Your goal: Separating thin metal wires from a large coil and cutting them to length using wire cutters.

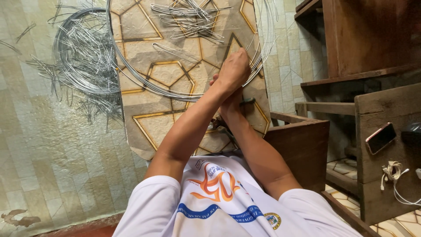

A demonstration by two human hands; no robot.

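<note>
The left hand (234,70) is curled into a fist, gripping the large wire hoop (131,72) where its strands bunch at about four o'clock on the ring. The right hand (229,104) sits just under it, mostly hidden, so I cannot tell whether it is pinched or spread. The hoop lies on a patterned mat (166,72) on the floor. At twelve o'clock from the hands lies a pile of short bent wires (188,17); at nine o'clock a tangled wire coil (81,57). At three o'clock a phone (380,138) rests on a wooden bench (386,109), a white cable (394,173) below it
</note>
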